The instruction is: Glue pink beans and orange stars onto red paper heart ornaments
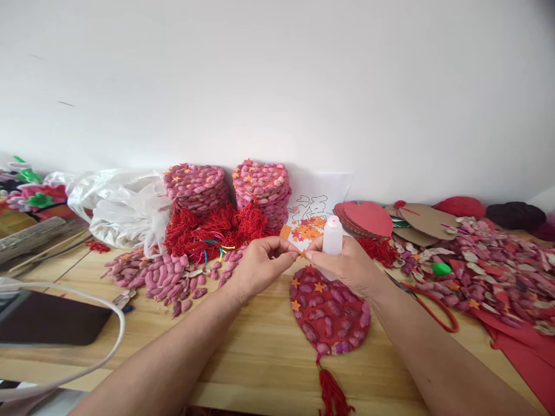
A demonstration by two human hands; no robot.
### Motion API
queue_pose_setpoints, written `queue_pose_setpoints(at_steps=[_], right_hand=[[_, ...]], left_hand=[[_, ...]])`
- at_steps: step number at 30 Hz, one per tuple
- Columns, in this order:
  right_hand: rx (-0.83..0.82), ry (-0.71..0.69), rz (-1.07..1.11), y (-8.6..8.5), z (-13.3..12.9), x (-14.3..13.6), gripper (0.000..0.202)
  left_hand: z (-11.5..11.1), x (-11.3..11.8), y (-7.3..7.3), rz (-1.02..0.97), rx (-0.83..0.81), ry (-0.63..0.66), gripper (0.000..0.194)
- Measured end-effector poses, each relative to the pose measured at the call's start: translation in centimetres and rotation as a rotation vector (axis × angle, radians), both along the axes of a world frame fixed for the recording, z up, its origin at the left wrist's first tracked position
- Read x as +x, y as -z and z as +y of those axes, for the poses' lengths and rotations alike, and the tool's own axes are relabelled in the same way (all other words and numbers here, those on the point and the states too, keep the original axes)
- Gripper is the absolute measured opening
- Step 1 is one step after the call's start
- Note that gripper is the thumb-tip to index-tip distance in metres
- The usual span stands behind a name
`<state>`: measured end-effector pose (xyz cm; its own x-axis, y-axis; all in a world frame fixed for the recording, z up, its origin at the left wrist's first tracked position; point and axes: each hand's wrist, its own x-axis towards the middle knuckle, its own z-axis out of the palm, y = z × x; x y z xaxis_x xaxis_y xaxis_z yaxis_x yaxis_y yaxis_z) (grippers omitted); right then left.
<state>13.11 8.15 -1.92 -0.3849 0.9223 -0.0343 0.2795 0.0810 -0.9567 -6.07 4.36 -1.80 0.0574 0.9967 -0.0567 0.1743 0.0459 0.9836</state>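
Note:
My left hand is closed, thumb and forefinger pinched at a small orange star. Wrapped in my right hand is a white glue bottle, its nozzle end pointing up; the right thumb and fingertip also come close to the star. Below both hands lies a round red card covered with pinkish-red peanuts, with several orange stars stuck near its upper left edge. A red tassel hangs from its lower end. Behind my hands, loose orange and red stars are heaped on white paper.
Two stacks of peanut-covered discs stand by the wall, red tassels before them. Loose peanuts lie left, a larger pile right. Orange-handled scissors rest beside my right forearm. A dark tablet and white cable lie left.

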Motion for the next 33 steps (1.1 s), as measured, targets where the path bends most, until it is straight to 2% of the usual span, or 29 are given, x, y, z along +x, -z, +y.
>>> queue_pose_setpoints(at_steps=[5,13,19,25,31,33], right_hand=[[0.003,-0.017,-0.012,-0.1,0.0,0.1,0.022],[0.003,-0.034,-0.010,0.1,-0.1,-0.3,0.020],[-0.017,-0.014,0.001,-0.1,0.1,0.2,0.025],[-0.039,-0.004,-0.018,-1.3,0.2,1.2,0.040],[-0.109,-0.166,-0.028,-3.0,-0.6,2.2,0.039],[-0.084,-0.202,-0.032,-3.7,-1.0,2.4,0.037]], left_hand=[[0.0,-0.2,0.0,0.045,0.028,0.037,0.029],[0.3,-0.1,0.6,0.079,0.031,0.032,0.023],[0.4,-0.2,0.5,0.018,-0.011,0.011,0.025],[0.6,-0.5,0.4,-0.112,-0.072,-0.047,0.031],[1.0,-0.9,0.2,-0.180,-0.042,-0.111,0.031],[1.1,-1.1,0.2,-0.201,-0.027,-0.118,0.031]])
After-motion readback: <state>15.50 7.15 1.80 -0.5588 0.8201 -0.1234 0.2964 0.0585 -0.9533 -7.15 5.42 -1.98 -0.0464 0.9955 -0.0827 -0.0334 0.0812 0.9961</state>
